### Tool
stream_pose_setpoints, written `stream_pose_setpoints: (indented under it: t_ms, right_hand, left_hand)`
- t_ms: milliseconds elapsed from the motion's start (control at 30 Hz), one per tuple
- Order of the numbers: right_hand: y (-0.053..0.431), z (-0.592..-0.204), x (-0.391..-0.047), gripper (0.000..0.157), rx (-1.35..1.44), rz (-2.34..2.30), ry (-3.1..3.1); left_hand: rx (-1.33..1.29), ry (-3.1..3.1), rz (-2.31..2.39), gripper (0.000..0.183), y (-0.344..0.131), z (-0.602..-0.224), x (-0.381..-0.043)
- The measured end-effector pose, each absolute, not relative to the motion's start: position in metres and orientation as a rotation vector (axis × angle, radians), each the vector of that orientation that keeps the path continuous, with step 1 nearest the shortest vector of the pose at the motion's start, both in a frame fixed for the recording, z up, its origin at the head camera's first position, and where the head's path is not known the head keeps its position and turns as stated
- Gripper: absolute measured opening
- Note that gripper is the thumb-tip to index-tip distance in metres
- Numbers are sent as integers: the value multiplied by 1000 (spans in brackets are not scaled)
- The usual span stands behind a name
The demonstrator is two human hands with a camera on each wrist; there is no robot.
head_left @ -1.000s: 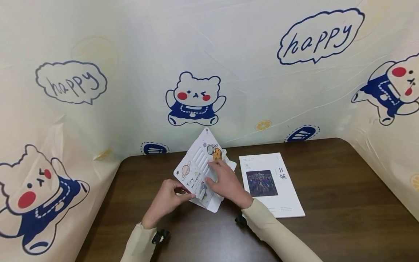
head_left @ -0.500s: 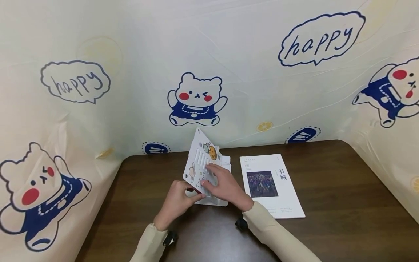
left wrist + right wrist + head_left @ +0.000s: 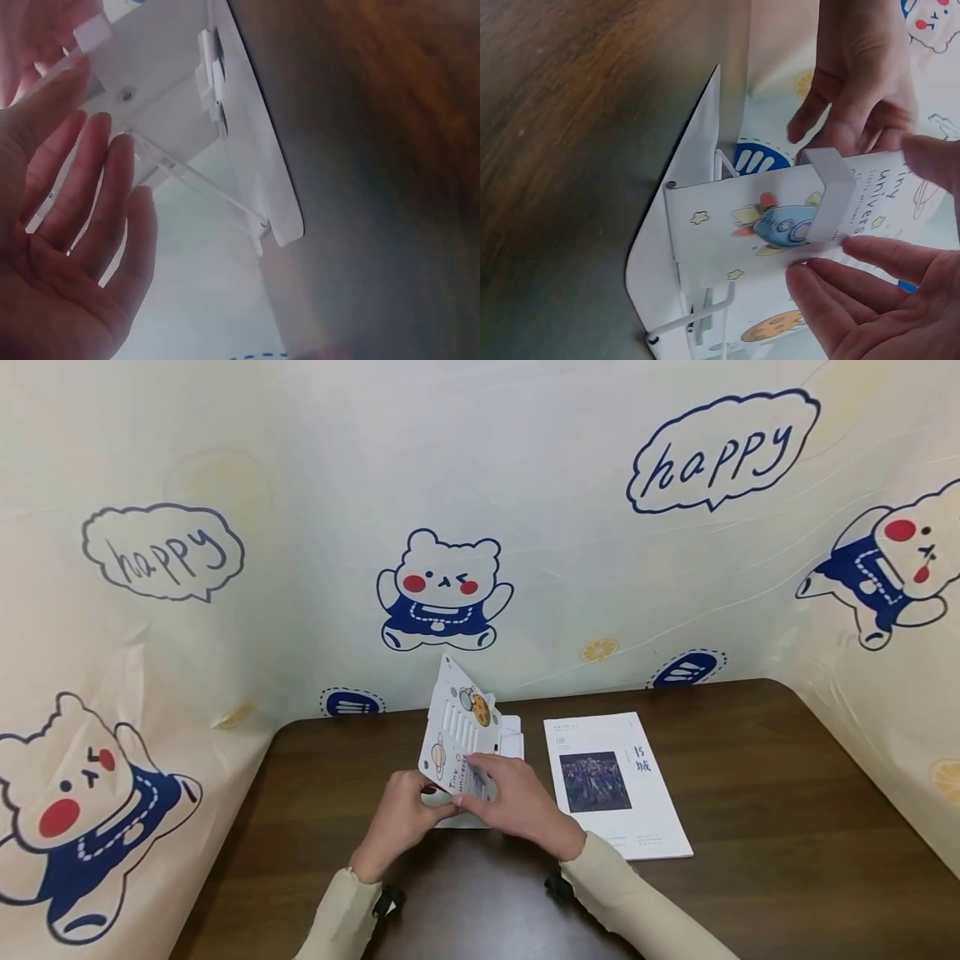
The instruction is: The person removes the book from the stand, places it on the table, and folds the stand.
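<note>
A white folding book stand [image 3: 457, 718], printed with "Tiny universe", a planet and a cookie, has its panel tilted up over a flat white base [image 3: 513, 737]. My left hand [image 3: 401, 818] holds the panel's near left edge, thumb in front and fingers behind. Below that panel, the left wrist view shows a thin wire prop [image 3: 202, 184] running to the base. On the printed face, my right hand [image 3: 517, 802] rests its fairly straight fingers, the thumb at the near edge. A white page clip [image 3: 832, 191] juts out by the right fingertips.
A white magazine [image 3: 660, 818] with a dark picture lies to the right of the stand. Both stand on a dark brown wooden table [image 3: 780, 793]. A pale curtain [image 3: 555, 568] with bear and "happy" prints encloses the back and sides.
The stand's panel has turned and become steeper, its top shifting left, while the base now lies squarer on the table. Both hands have moved with it, the right thumb closing toward the left hand.
</note>
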State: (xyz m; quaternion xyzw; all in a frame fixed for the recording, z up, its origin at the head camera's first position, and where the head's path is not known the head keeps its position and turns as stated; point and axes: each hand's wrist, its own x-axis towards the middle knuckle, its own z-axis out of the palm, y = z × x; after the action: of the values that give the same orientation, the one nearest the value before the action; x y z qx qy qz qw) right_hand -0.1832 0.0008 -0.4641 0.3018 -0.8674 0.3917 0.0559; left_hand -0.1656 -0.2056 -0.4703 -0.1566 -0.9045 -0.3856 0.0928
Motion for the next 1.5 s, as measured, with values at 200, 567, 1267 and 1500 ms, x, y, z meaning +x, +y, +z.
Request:
stream_pose_setpoints:
  t_ms: [200, 567, 1267, 1500]
  right_hand:
    - [-5, -462, -175, 43, 843, 1055, -2663]
    - [-10, -465, -167, 33, 741, 870, -2607]
    - [3, -463, -167, 32, 753, 904, -2579]
    - [7, -465, -166, 32, 753, 963, -2550]
  left_hand:
    - [-429, -2673, -1114, 49, -209, -477, -175]
    - [-302, -2726, -890, 28, -202, -489, -193]
    - [-153, -2938, -761, 5, -202, -485, -198]
    - [-149, -2966, -789, 2, -200, -485, -198]
